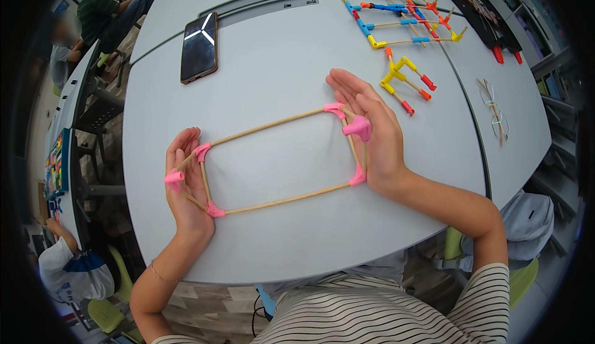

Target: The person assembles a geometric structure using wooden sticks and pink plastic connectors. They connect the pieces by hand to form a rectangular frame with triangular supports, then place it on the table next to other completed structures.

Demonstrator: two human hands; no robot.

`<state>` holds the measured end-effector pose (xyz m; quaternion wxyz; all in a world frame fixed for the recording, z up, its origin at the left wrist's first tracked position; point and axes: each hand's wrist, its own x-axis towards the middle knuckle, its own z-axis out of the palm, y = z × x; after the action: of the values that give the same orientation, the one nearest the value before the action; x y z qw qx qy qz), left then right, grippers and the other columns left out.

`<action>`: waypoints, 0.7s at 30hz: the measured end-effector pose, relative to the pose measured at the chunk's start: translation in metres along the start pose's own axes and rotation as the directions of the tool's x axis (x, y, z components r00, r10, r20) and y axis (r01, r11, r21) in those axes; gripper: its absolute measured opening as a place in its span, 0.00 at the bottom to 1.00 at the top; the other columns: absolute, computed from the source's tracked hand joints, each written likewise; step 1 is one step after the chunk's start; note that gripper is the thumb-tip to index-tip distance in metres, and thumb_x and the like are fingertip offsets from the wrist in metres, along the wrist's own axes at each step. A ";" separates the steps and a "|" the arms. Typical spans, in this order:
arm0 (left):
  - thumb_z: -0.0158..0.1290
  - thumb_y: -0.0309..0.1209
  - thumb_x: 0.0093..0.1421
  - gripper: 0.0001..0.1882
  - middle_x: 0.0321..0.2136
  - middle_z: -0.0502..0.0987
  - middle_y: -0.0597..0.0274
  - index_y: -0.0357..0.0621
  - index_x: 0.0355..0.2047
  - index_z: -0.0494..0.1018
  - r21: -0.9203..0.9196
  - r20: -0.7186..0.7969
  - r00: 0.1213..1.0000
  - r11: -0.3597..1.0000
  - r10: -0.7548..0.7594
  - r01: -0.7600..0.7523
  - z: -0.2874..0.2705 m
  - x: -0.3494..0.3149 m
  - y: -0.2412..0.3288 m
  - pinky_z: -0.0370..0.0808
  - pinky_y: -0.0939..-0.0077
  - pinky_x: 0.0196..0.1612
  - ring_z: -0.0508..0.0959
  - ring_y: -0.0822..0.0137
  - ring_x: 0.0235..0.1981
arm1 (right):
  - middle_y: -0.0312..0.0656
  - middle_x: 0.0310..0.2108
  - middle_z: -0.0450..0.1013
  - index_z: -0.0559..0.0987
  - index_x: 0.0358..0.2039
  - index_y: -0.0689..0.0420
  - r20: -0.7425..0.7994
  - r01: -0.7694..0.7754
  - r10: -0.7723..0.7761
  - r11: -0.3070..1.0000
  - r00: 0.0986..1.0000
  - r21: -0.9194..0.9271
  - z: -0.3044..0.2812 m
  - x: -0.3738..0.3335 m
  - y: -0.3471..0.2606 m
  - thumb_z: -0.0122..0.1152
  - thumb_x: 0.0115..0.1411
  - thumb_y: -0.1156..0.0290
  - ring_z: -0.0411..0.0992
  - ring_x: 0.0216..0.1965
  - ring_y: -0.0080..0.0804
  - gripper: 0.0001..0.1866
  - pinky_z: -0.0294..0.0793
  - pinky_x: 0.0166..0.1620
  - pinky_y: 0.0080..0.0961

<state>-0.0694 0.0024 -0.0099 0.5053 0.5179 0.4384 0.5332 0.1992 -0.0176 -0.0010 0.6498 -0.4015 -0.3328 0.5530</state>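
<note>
Between my hands lies a frame of thin wooden sticks (266, 126) joined by pink plastic connectors (358, 174). Two long sticks form its sides, and each end has a triangle of short sticks. My left hand (188, 212) stands on edge at the left triangle, its fingers extended and palm facing inward. At the opposite end, my right hand (383, 142) is likewise stretched out, with its palm toward the right triangle. The raised pink connector (360, 129) there is close to my right thumb. Neither hand has its fingers wrapped round a stick; how firmly the palms press is unclear.
A dark phone (199, 49) lies far left on the grey table. At the far right sit a multicoloured stick structure (365, 28) and a smaller yellow-and-red one (394, 74). Eyeglasses (493, 111) rest beyond a table seam. Other people are seated at left.
</note>
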 end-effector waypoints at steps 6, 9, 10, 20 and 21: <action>0.37 0.47 0.72 0.28 0.58 0.64 0.49 0.30 0.56 0.63 -0.070 -0.028 1.000 0.998 -0.011 0.009 0.014 0.016 -0.009 0.55 0.69 0.70 0.62 0.62 0.64 | 0.55 0.61 0.64 0.62 0.61 0.72 -0.015 0.055 -0.055 0.998 0.998 -0.036 -0.021 0.030 -0.006 0.36 0.70 0.67 0.60 0.65 0.41 0.25 0.55 0.69 0.33; 0.36 0.44 0.73 0.25 0.55 0.67 0.50 0.31 0.53 0.65 -0.059 -0.013 0.999 0.997 0.041 -0.042 0.013 0.025 -0.010 0.56 0.68 0.70 0.64 0.63 0.62 | 0.55 0.58 0.66 0.63 0.60 0.72 0.025 0.062 -0.060 0.993 0.998 -0.096 -0.030 0.038 -0.010 0.38 0.71 0.65 0.64 0.63 0.41 0.25 0.61 0.66 0.32; 0.36 0.43 0.73 0.24 0.54 0.68 0.50 0.32 0.52 0.66 -0.067 0.003 0.997 0.995 0.073 -0.072 0.010 0.030 -0.012 0.56 0.68 0.69 0.64 0.63 0.62 | 0.55 0.57 0.67 0.64 0.60 0.72 0.017 0.077 -0.076 0.991 0.997 -0.108 -0.032 0.039 -0.013 0.39 0.71 0.64 0.65 0.62 0.41 0.25 0.62 0.66 0.32; 0.34 0.40 0.74 0.18 0.42 0.71 0.58 0.39 0.38 0.68 -0.184 0.139 0.985 0.980 0.099 -0.072 0.018 0.053 -0.020 0.62 0.69 0.63 0.70 0.64 0.53 | 0.50 0.62 0.63 0.63 0.62 0.68 0.018 0.094 -0.093 0.985 0.996 -0.144 -0.025 0.040 -0.005 0.37 0.70 0.62 0.59 0.66 0.36 0.26 0.53 0.69 0.31; 0.34 0.40 0.74 0.18 0.41 0.71 0.59 0.40 0.37 0.67 -0.197 0.145 0.986 0.979 0.083 -0.054 0.018 0.053 -0.020 0.63 0.69 0.62 0.70 0.64 0.52 | 0.49 0.63 0.62 0.63 0.62 0.67 0.019 0.089 -0.087 0.983 0.996 -0.158 -0.025 0.040 -0.005 0.37 0.70 0.63 0.58 0.67 0.35 0.26 0.52 0.70 0.30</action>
<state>-0.0477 0.0559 -0.0222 0.5662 0.5206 0.3268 0.5491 0.2299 0.0178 -0.0080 0.6377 -0.4334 -0.3970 0.4979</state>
